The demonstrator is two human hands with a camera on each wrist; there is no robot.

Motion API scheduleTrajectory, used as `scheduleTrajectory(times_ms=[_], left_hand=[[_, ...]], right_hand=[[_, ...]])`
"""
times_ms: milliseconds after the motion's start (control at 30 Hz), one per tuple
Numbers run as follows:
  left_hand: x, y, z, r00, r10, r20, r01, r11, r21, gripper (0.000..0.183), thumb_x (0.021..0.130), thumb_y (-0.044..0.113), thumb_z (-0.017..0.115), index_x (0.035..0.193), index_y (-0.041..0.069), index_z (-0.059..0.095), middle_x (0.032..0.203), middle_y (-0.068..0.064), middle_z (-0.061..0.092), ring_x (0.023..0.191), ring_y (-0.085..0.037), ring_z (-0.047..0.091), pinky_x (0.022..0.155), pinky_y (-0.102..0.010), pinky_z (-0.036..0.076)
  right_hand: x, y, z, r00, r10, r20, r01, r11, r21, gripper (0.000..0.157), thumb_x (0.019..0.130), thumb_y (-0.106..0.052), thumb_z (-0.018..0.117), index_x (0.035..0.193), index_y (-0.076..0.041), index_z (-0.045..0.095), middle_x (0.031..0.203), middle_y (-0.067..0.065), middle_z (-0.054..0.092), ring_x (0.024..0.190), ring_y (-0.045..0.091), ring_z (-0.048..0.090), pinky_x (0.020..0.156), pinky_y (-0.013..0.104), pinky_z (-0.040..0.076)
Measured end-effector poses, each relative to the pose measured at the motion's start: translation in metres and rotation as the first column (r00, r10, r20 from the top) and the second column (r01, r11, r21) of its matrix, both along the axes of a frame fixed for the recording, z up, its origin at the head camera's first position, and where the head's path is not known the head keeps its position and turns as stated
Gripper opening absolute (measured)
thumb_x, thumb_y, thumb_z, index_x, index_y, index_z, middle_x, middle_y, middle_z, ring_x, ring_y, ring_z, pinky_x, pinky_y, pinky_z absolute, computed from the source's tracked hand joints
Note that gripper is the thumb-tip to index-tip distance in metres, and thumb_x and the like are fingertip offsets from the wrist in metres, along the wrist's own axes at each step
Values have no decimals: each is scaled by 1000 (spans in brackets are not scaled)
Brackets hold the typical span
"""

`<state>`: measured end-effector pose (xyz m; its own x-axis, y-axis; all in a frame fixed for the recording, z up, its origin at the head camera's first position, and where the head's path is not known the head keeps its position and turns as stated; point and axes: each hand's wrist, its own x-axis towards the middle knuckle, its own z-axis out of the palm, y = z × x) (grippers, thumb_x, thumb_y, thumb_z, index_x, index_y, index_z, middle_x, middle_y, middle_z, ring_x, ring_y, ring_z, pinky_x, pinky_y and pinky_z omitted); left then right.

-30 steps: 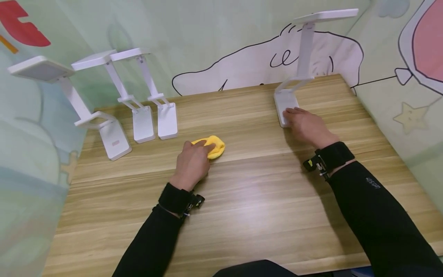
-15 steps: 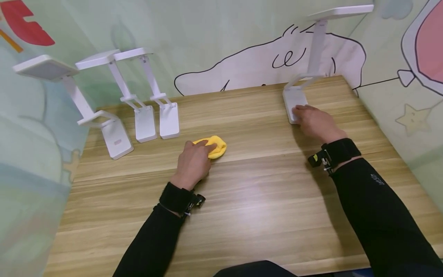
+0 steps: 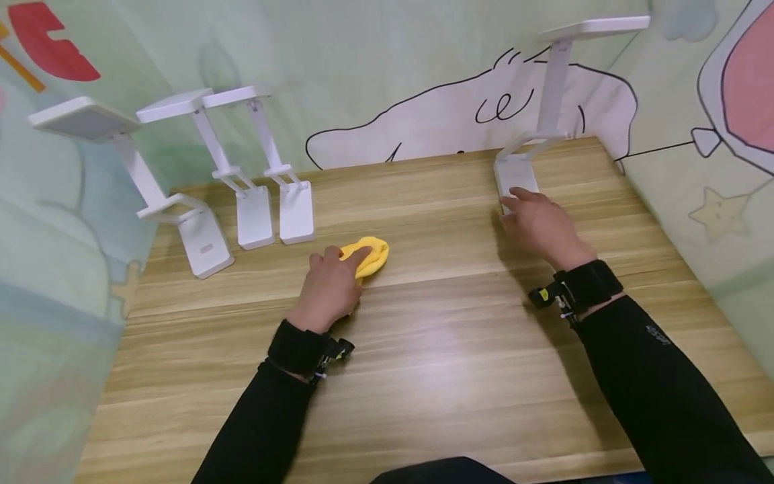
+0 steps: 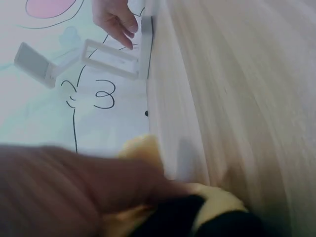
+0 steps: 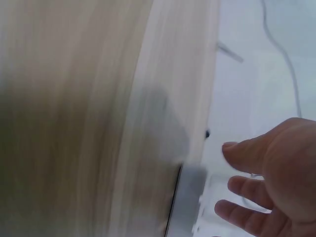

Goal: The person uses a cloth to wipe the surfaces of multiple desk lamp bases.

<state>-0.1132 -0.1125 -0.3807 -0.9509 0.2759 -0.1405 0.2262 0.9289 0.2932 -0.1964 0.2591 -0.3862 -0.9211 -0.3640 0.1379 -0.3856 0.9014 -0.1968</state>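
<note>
My left hand (image 3: pixel 329 286) grips a folded yellow cloth (image 3: pixel 373 255) at the middle of the wooden table, thumb along its near side. In the left wrist view that hand is blurred and covers much of the cloth (image 4: pixel 219 200). My right hand (image 3: pixel 541 225) hovers at the base of a white desk lamp (image 3: pixel 515 173) at the back right. The right wrist view shows its fingers (image 5: pixel 247 190) loosely bent, holding nothing, with a gap to the lamp base (image 5: pixel 187 202). The lamp stands unfolded, its flat head (image 3: pixel 595 27) raised against the wall.
Three more white desk lamps stand unfolded at the back left: an angled one (image 3: pixel 205 245), a middle one (image 3: pixel 254 218) and a right one (image 3: pixel 296 212). Cartoon-printed fabric walls (image 3: pixel 393 67) border the wooden table (image 3: pixel 435 376) behind and at both sides.
The right-hand lamp has shifted a little to the right under my right hand, which has since lifted off its base. My left hand has drawn slightly left with the cloth.
</note>
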Motion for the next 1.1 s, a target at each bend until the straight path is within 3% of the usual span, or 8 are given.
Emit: scheduleTrajectory(times_ms=[100, 200, 400, 567, 700, 867, 1033, 1100], left_hand=[[-7, -4, 2, 998, 55, -13, -53, 989, 136, 58, 90, 8, 54, 146, 21, 44, 123, -18, 59, 99, -32, 53, 83, -45, 46], [-13, -5, 5, 989, 142, 51, -151, 922, 358, 56, 95, 18, 50, 149, 22, 35, 118, -14, 61, 89, -25, 56, 78, -43, 49], [-26, 5, 5, 959, 212, 187, -282, 660, 696, 52, 98, 30, 51, 147, 21, 36, 131, -7, 55, 108, -19, 54, 94, -43, 47], [-31, 17, -1, 953, 136, 269, -301, 357, 885, 52, 97, 13, 52, 146, 23, 35, 136, -8, 52, 119, -17, 53, 101, -40, 44], [-28, 32, -3, 961, 61, 269, -276, 258, 926, 54, 98, 11, 49, 146, 24, 27, 133, -12, 51, 116, -21, 56, 97, -40, 48], [-19, 55, -12, 981, 1, 195, -187, 294, 937, 45, 97, 8, 49, 136, 14, 26, 134, -13, 46, 115, -22, 55, 97, -40, 47], [-16, 66, -16, 997, 64, 35, -66, 569, 820, 32, 94, 13, 60, 124, 10, 49, 119, -6, 52, 110, -17, 50, 95, -36, 45], [-17, 64, -16, 998, 67, 10, -52, 655, 753, 31, 91, 17, 65, 122, 14, 57, 114, -4, 54, 106, -17, 48, 93, -37, 45]], right_hand=[[7, -16, -2, 1000, 9, 9, -8, 995, -101, 38, 93, -11, 57, 128, 4, 57, 134, 29, 53, 121, 45, 48, 100, 58, 40], [16, -35, -2, 998, 9, 64, 6, 973, -231, 38, 95, -14, 57, 130, 1, 57, 135, 25, 54, 124, 40, 47, 102, 56, 38], [30, -80, 1, 980, 43, 192, 59, 865, -498, 42, 98, -26, 57, 136, -8, 55, 128, 16, 62, 112, 29, 57, 91, 51, 48], [36, -115, -2, 902, 173, 397, 193, 661, -725, 58, 97, -41, 55, 145, -11, 42, 129, 16, 60, 107, 26, 62, 88, 48, 53], [43, -135, -9, 812, 269, 519, 316, 545, -776, 71, 96, -53, 48, 151, -13, 28, 142, 16, 48, 114, 27, 57, 92, 49, 51], [53, -150, -8, 798, 254, 547, 378, 494, -783, 79, 94, -65, 40, 151, -13, 26, 148, 11, 35, 127, 24, 39, 110, 49, 30], [54, -154, -6, 814, 238, 530, 412, 406, -816, 80, 91, -65, 47, 147, -10, 32, 140, 12, 41, 121, 25, 42, 105, 44, 34], [54, -153, -7, 814, 229, 533, 415, 412, -811, 78, 91, -62, 51, 146, -11, 33, 138, 11, 43, 118, 24, 45, 100, 41, 38]])
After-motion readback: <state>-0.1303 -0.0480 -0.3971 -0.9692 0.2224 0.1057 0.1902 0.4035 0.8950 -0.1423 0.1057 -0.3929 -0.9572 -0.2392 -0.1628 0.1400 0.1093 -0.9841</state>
